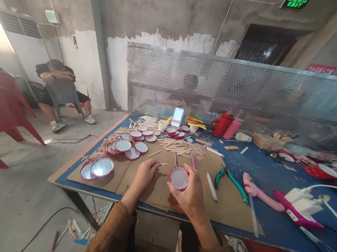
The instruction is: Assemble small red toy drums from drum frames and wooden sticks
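My right hand (pixel 193 190) grips a round red-rimmed disc (pixel 179 178) by its edge, thumb below and fingers at its right side. The disc has a pale, shiny face, turned up toward me. A dark flat strip (pixel 176 158) shows just beyond its top edge; I cannot tell if the two are joined. To the left, the fingers of my left hand (pixel 147 173) are pinched together, with a thin wooden stick (pixel 163 163) poking out from the fingertips toward the disc. Both hands are above a brown cardboard sheet (pixel 155 195).
More red-rimmed discs (pixel 123 145) are piled at the left, beside loose wooden sticks (pixel 173 144). Green-handled pliers (pixel 236 185), a pink glue gun (pixel 263 194) and a magenta power strip (pixel 300 214) lie right. Bottles (pixel 223 124) stand behind. A person (pixel 59 81) sits far left.
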Available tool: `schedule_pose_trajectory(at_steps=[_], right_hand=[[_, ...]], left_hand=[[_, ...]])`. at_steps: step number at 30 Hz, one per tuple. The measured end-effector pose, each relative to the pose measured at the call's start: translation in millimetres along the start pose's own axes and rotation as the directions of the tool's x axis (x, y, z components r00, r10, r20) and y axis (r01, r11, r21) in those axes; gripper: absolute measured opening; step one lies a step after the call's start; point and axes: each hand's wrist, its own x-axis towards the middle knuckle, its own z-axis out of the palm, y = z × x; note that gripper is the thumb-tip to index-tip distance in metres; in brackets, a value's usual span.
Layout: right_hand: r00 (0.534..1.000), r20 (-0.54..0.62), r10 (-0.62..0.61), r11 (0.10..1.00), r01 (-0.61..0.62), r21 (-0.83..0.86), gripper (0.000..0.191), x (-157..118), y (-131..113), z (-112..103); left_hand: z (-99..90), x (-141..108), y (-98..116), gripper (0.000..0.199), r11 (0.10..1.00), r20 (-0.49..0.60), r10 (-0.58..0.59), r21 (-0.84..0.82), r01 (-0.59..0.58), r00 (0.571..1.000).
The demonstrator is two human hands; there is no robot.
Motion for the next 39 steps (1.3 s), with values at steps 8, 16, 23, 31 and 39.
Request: schedule_pose_trajectory(at_steps=[8,16,23,31,39], right_hand=[[0.998,0.037,0.047,0.999,-0.048,0.023,0.068,-8.5,-19.4,1.6],[0.968,0.033,0.249,0.959,-0.251,0.133,0.063,-16.8,-6.8,7.5],[0.925,0.059,0.376,0.907,-0.380,0.180,0.065,-16.8,-3.0,8.2],[0.905,0.020,0.426,0.885,-0.421,0.197,0.065,-12.1,-2.4,8.4],[0.891,0.009,0.453,0.865,-0.442,0.237,0.065,-10.2,-3.0,8.8]], left_hand=[[0.8,0.0,0.6,0.025,1.000,0.030,0.008,-0.007,-0.008,1.000],[1.6,0.8,-2.2,0.029,0.996,0.019,0.055,0.068,-0.056,0.998],[2.4,1.3,-5.2,0.029,0.996,0.005,0.069,0.064,-0.069,0.998],[1.9,1.6,-6.2,0.029,0.996,0.015,0.067,0.059,-0.068,0.998],[1.4,1.0,-5.1,0.028,0.996,0.014,0.085,0.035,-0.086,0.996]])
